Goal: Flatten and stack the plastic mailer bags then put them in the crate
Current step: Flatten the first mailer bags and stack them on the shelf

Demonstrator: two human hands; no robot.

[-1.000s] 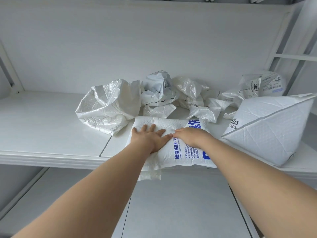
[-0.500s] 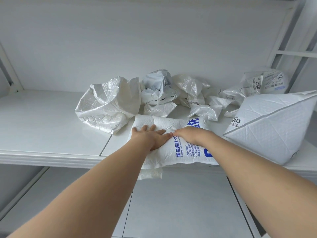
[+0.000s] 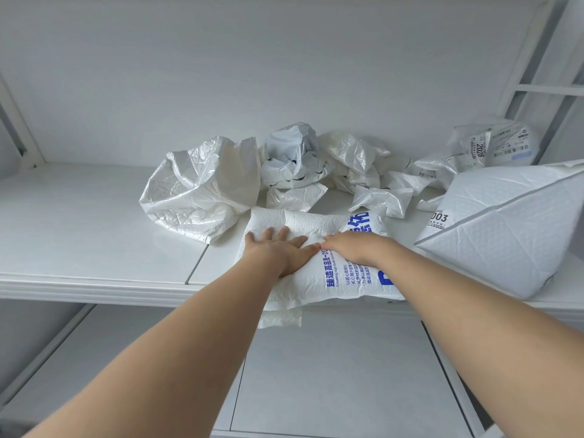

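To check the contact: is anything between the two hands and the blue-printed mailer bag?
Nothing visible. The left hand and the right hand both press directly on the blue-printed mailer bag; the crumpled bags lie behind it on the shelf.

Mailer bags, one heap on a shelf (image 3: 94, 248).
- Printed mailer (image 3: 344, 273): white, blue lettering, flattish; 6 o'clock, near end overhanging the edge.
- Large translucent bag (image 3: 199, 191): crumpled; 9 o'clock.
- Dark-marked white bag (image 3: 292, 159): balled; 12 o'clock.
- Labelled bag (image 3: 493, 147): crumpled; 2 o'clock.
- Padded mailer (image 3: 512, 226): grey stripe, "003" label, puffed, tilted; 3 o'clock.
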